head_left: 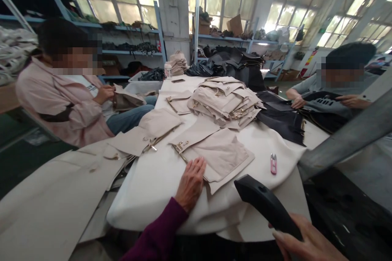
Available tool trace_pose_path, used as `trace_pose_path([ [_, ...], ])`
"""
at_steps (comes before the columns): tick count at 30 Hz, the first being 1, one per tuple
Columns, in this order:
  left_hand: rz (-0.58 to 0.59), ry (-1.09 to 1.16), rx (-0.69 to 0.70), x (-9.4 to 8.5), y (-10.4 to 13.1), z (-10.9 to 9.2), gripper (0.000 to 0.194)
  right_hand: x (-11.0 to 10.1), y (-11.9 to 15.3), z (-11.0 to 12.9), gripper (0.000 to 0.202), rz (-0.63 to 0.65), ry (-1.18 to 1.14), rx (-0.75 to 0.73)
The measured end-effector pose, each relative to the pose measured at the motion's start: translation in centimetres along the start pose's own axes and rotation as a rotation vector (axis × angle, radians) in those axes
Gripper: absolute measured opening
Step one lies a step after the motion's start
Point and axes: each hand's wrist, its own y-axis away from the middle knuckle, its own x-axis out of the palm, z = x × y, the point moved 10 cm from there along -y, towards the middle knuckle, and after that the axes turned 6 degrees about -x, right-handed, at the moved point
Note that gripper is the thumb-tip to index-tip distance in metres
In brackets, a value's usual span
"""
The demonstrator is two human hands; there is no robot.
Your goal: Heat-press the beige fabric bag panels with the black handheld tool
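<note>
My left hand (pixel 190 183) lies flat, fingers together and stretched out, on the lower left edge of a beige fabric piece (pixel 223 153). That piece has a gold zipper (pixel 180 151) along its left side. At the lower right, my right hand (pixel 301 238) is wrapped round the lower end of a black curved handheld tool (pixel 266 204), whose wide end points up and left over the table edge. Pink-handled thread snips (pixel 273 164) rest on the white cloth between the fabric and the metal bar.
A beige fabric pile (pixel 225 100) stands mid-table (pixel 147 195), with more pieces (pixel 143 134) at left. Black fabric (pixel 281 120) lies at right. One person (pixel 67 102) sits left, another (pixel 339 85) right. A grey metal bar (pixel 352 130) slants across the right.
</note>
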Motion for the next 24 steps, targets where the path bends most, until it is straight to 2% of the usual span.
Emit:
trace_pose_path([
  [3,0.001,0.028,-0.01,-0.2,-0.1,0.0,0.054,1.8,-1.4,1.4,0.029,0.078,0.006,-0.014],
  [8,0.002,0.069,-0.016,-0.6,0.0,0.1,0.054,3.9,-3.8,3.0,0.017,0.125,-0.062,-0.018],
  [12,-0.003,0.058,-0.004,-0.8,0.1,0.0,0.054,4.3,-5.5,3.0,0.013,0.103,-0.067,-0.011],
  [17,-0.003,0.036,-0.019,-0.8,0.1,0.2,0.052,1.9,-6.0,3.3,0.026,-0.02,-0.093,-0.04],
  [22,0.036,0.075,-0.044,-0.3,-0.1,0.2,0.053,-1.5,-4.6,2.5,0.039,-0.192,-0.028,0.033],
  [24,0.057,0.075,-0.044,-0.3,0.0,0.2,0.056,-2.2,-4.3,1.6,0.041,-0.201,-0.035,0.06],
])
